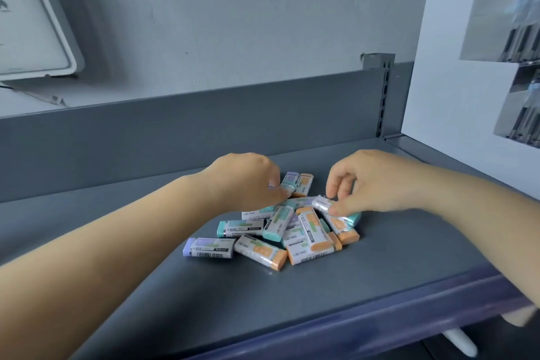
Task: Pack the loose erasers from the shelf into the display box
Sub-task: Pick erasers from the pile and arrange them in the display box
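A heap of wrapped erasers (280,228), with orange, teal and purple ends, lies on the grey shelf (380,257) between and just below both hands. The right hand (377,181) pinches a teal-ended eraser (336,209) on the heap's right edge between thumb and curled fingers. The left hand (245,181) rests on the heap's far left side, fingers curled down onto the erasers; whether it grips one cannot be told. Beyond the right hand stands a white box (447,90), at the shelf's right end.
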A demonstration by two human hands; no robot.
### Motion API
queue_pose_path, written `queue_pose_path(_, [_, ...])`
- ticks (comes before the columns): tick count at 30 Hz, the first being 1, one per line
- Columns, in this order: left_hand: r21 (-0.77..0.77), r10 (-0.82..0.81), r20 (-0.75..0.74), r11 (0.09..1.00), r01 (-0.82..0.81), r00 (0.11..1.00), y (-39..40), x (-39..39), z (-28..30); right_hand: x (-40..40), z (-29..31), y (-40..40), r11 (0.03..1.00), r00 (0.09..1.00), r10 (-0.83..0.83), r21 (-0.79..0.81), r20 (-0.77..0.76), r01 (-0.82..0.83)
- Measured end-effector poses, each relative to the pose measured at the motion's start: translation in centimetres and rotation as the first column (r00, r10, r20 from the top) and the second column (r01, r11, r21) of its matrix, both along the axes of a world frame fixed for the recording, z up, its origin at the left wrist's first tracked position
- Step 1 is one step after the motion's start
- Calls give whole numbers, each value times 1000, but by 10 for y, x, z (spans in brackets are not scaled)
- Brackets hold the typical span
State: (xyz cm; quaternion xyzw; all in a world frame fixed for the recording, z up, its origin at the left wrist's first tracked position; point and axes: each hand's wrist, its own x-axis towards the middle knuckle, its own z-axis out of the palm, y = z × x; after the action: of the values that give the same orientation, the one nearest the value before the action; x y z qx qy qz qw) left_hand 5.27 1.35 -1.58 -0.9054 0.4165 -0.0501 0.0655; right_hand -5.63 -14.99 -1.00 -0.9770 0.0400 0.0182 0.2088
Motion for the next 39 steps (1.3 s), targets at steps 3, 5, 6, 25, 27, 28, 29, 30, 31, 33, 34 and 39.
queue_pose_path(3, [-10,49,-83,999,-50,995,-5,4,-2,3,-2,-3,1000,997,20,6,-72,-19])
queue_pose_path(5, [-46,74,-154,996,-82,985,-7,3,-2,5,-3,-5,998,995,49,29,-88,-47])
queue_pose_path(6, [-61,79,-182,994,-91,980,-8,1,-1,6,-4,-6,998,994,62,38,-86,-59])
queue_pose_path(25, [-527,39,-179,840,-129,983,-3,-40,22,-11,4,-23,902,959,78,392,271,-184])
queue_pose_path(27, [-601,51,-193,783,-159,980,4,-52,23,-17,6,-19,876,946,85,429,313,-221])
queue_pose_path(28, [-634,61,-202,753,-178,977,8,-58,24,-20,6,-16,866,938,94,438,332,-242])
queue_pose_path(29, [-663,74,-211,721,-199,975,12,-65,24,-22,6,-13,850,932,101,456,348,-263])
queue_pose_path(30, [-692,89,-223,687,-222,971,17,-71,23,-24,6,-9,829,926,105,482,362,-283])
queue_pose_path(31, [-721,103,-239,647,-247,966,22,-77,22,-26,5,-6,803,921,106,513,376,-302])
queue_pose_path(33, [-779,118,-290,547,-306,950,33,-90,19,-28,3,2,734,909,104,586,404,-344])
queue_pose_path(34, [-804,123,-316,493,-334,941,39,-97,17,-29,2,6,689,904,102,625,416,-365])
queue_pose_path(39, [-864,136,-403,271,-425,905,75,-130,4,-35,-8,37,516,894,139,739,426,-433])
